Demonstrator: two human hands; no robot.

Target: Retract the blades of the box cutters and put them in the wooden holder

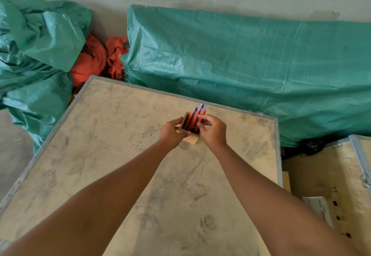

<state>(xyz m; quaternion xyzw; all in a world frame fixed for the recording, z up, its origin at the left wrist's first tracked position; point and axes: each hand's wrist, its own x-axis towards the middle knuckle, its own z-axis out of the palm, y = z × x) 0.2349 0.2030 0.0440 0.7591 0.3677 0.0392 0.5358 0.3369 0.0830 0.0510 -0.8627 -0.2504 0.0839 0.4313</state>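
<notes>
A small square wooden holder (192, 139) stands near the far side of a dusty plywood crate top (124, 155). Several red box cutters (193, 119) with grey metal ends stand upright inside it, their tips rising above the rim. My left hand (172, 133) grips the holder's left wall. My right hand (213, 131) is at the holder's right side, with fingertips pinching the top of the rightmost cutter. The blade ends of the cutters are too small to judge.
Green woven tarps (241, 65) cover bulky loads behind the crate and to the left (34, 55). Crumpled orange cloth (96, 59) lies between them. A second metal-edged crate (341, 175) sits low to the right, across a gap.
</notes>
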